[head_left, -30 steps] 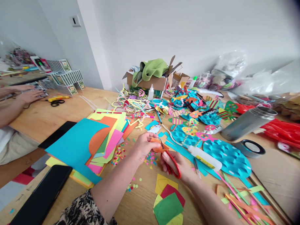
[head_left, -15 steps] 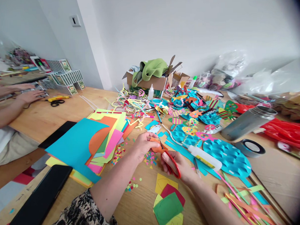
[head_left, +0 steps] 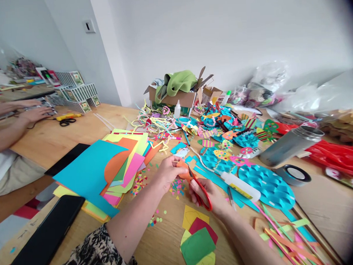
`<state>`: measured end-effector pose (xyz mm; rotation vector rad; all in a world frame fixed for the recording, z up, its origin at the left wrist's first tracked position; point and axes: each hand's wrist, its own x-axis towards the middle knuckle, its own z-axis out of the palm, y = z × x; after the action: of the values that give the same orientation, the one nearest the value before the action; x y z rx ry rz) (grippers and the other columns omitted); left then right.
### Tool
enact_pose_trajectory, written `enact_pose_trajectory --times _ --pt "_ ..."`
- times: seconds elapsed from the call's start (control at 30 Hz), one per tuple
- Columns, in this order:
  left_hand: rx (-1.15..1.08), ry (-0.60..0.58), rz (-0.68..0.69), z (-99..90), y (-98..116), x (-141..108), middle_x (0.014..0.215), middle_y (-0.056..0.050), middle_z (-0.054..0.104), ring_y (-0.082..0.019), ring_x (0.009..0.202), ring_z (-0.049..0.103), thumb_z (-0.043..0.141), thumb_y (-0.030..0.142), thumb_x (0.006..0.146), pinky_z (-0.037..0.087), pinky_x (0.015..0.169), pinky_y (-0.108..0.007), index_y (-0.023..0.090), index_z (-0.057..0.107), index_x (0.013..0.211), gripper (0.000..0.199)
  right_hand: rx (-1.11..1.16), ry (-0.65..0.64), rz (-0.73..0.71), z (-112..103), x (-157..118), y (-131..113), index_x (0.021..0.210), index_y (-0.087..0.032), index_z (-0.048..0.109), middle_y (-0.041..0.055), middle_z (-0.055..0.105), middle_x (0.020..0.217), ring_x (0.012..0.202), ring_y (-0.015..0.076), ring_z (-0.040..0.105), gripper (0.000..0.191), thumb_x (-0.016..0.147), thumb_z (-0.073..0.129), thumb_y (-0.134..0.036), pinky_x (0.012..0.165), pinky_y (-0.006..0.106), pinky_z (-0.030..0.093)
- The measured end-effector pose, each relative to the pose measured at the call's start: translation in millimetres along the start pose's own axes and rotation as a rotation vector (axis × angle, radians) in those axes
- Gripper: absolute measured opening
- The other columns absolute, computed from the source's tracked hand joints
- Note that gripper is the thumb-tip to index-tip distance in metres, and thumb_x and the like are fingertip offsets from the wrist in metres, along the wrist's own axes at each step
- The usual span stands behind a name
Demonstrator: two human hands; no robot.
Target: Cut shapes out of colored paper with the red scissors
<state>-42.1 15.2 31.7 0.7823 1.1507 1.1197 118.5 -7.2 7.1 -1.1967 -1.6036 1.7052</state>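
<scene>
Two hands meet near the middle of the desk (head_left: pixel 63 138). Your left hand (head_left: pixel 166 172) pinches a small orange paper piece (head_left: pixel 182 171) between thumb and fingers; most of this piece is hidden by the fingers, so its shape is hard to tell. Your right hand (head_left: pixel 209 195) is closed around the red handles of the scissors (head_left: pixel 199 187), and the blades reach into the orange piece; how wide they stand I cannot see. Under the hands lie tiny confetti bits (head_left: pixel 177 185), too small to count. Just beside your right hand lies a glue bottle (head_left: pixel 240 186), on blue paper. Toward the near edge lie green and yellow squares (head_left: pixel 197 240), partly cut off. At the left edge, another person's hands (head_left: pixel 33 110) rest on something I cannot make out.
</scene>
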Motion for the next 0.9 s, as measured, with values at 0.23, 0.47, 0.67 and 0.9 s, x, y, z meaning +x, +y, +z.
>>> enact_pose_trajectory --times 0.23,0.47,0.67,0.9 --pt "0.040 0.006 -0.009 0.4 1.3 0.2 0.068 0.000 0.066 -0.011 0.059 0.060 0.070 0.009 0.055 0.042 0.055 -0.020 0.015 0.059 0.088 0.036 -0.004 0.001 0.001 -0.5 -0.4 -0.9 0.062 -0.018 0.053 -0.0001 0.055 0.051 0.042 0.0097 0.046 0.065 0.071 0.056 -0.083 0.042 0.022 0.033" --pt "0.039 0.016 -0.010 0.1 2.1 0.0 0.067 0.000 0.066 -0.012 0.059 0.060 0.071 0.008 0.054 0.043 0.055 -0.020 0.015 0.060 0.087 0.036 -0.015 0.015 0.013 -0.3 -0.1 -1.0 0.061 -0.019 0.051 -0.0011 0.053 0.049 0.040 0.0094 0.045 0.065 0.070 0.056 -0.083 0.041 0.022 0.032" --pt "0.010 0.038 -0.021 0.4 0.9 1.0 0.067 0.001 0.066 -0.013 0.059 0.062 0.075 0.008 0.053 0.046 0.055 -0.021 0.016 0.058 0.089 0.041 -0.017 0.019 0.013 -1.5 0.2 3.2 0.062 -0.018 0.052 -0.0012 0.053 0.048 0.039 0.0084 0.044 0.067 0.071 0.054 -0.084 0.041 0.021 0.031" --pt "-0.026 0.039 -0.002 0.5 -0.7 1.5 0.069 0.000 0.066 -0.014 0.061 0.062 0.079 0.011 0.051 0.048 0.055 -0.023 0.016 0.057 0.089 0.044 -0.021 0.025 0.008 -0.9 1.2 2.7 0.062 -0.018 0.052 -0.0010 0.053 0.049 0.039 0.0080 0.044 0.067 0.071 0.054 -0.084 0.041 0.021 0.031"
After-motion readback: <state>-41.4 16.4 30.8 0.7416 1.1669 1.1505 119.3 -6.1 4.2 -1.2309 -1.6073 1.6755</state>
